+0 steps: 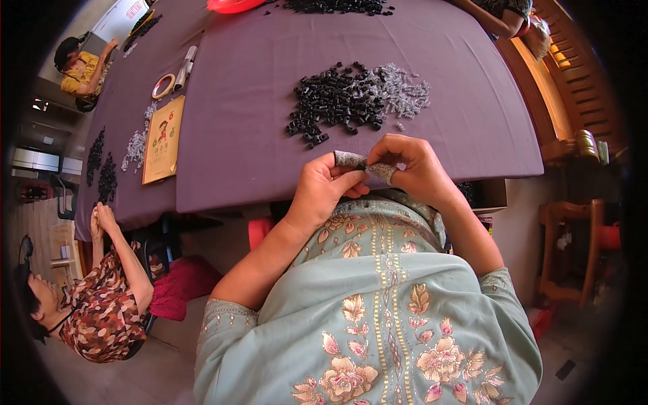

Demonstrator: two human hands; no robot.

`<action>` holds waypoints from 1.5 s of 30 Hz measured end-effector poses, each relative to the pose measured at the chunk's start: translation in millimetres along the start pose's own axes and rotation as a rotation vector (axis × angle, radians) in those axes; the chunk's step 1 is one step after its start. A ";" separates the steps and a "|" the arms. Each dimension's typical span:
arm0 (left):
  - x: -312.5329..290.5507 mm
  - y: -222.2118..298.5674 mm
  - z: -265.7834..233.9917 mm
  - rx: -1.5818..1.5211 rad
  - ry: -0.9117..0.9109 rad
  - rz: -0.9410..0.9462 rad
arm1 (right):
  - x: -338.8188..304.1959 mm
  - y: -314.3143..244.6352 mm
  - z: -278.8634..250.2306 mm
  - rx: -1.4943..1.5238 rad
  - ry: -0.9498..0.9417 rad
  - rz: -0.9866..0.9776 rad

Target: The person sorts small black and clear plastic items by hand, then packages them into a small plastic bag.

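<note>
My left hand (320, 185) and my right hand (420, 165) meet at the near edge of the table, fingertips almost touching. Grey speckled wrapping covers a finger on each of them. Pinched between the fingertips is a small black part (365, 167), mostly hidden by the fingers; both hands seem to grip it. Just beyond them lies a heap of small black plastic parts (331, 101). Small clear plastic pieces (407, 92) are heaped against its right side.
A purple cloth (236, 121) covers the table. To the left lie a yellow booklet (164, 142), a tape roll (163, 86) and more small parts (108, 177). A red basin (233, 5) stands at the far edge. Other people sit around; a wooden chair (574, 250) is at right.
</note>
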State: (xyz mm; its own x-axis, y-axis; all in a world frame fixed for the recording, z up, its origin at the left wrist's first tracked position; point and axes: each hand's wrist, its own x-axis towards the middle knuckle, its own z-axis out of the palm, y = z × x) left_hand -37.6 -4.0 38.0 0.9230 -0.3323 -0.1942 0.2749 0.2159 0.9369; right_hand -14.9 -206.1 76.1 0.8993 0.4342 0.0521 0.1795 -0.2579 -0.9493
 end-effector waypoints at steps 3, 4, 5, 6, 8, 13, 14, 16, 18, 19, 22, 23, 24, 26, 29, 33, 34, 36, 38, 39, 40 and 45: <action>0.7 2.2 3.0 -0.027 -0.018 0.006 | -0.3 -3.2 1.0 0.027 -0.020 0.050; 0.6 3.3 4.3 -0.026 -0.017 0.007 | -0.4 -3.5 1.2 -0.001 -0.010 0.009; 0.4 4.5 5.5 -0.011 -0.012 0.006 | -0.3 -3.7 1.3 -0.029 0.001 -0.032; 0.6 5.4 6.4 0.004 -0.009 0.005 | -0.5 -3.1 1.4 -0.029 0.004 -0.031; 1.5 8.2 7.1 -0.012 -0.009 0.010 | -0.6 -0.5 1.7 -0.004 0.041 -0.070; 6.6 7.5 4.7 -0.226 0.107 -0.019 | -0.2 1.0 0.4 0.014 0.074 -0.055; 7.7 5.5 2.2 -0.222 0.103 -0.020 | -0.5 0.4 0.0 0.020 0.068 -0.046; 10.6 0.8 -3.9 -0.283 0.077 -0.015 | -0.6 0.2 0.3 0.021 0.065 -0.050; 11.4 0.5 -3.5 -0.332 0.058 -0.030 | -0.8 -0.1 1.0 0.021 0.062 -0.054; 11.6 1.3 -2.5 -0.386 0.042 -0.043 | -1.0 -0.2 1.5 0.033 0.065 -0.057; 12.7 2.7 3.6 -0.395 0.081 -0.055 | -1.1 0.4 1.7 0.046 0.073 -0.059; 12.7 1.5 4.0 -0.394 0.080 -0.055 | -1.0 0.5 1.6 0.047 0.076 -0.057; 12.4 -0.9 3.9 -0.393 0.054 -0.051 | -1.0 -0.3 1.2 0.048 0.077 -0.058; 11.6 -3.1 3.6 -0.392 0.030 -0.046 | -0.8 -2.7 0.1 0.002 0.074 -0.064; 9.8 -3.5 4.2 -0.390 0.034 -0.049 | -1.2 -0.7 0.7 0.031 0.071 -0.045; 5.0 -1.8 4.5 -0.230 0.021 -0.045 | -1.8 -1.6 0.6 0.013 0.050 -0.047; 3.3 -0.5 4.5 -0.152 0.018 -0.048 | -1.9 -3.8 -0.6 -0.071 0.012 -0.065; -2.4 4.3 5.3 -0.085 0.003 -0.081 | -2.1 -7.8 -0.6 -0.156 -0.032 -0.083; -5.2 3.5 2.9 -0.021 -0.012 -0.114 | -2.5 -10.5 1.8 -0.145 -0.057 -0.031; -5.9 1.7 0.7 0.009 -0.027 -0.122 | -2.2 -10.3 2.6 -0.147 -0.062 -0.032; -6.8 0.6 -1.0 0.039 -0.043 -0.128 | -1.8 -9.1 3.6 -0.140 -0.061 -0.045; -9.9 3.0 -3.4 -0.065 -0.007 -0.110 | 1.5 -4.1 12.7 -0.098 -0.032 -0.107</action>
State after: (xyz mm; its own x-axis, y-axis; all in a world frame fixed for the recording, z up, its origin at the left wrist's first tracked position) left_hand -45.0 3.0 41.8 0.8845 -0.3633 -0.2926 0.3914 0.2369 0.8892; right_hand -19.4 -193.4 76.2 0.8599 0.4909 0.1400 0.3132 -0.2908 -0.9041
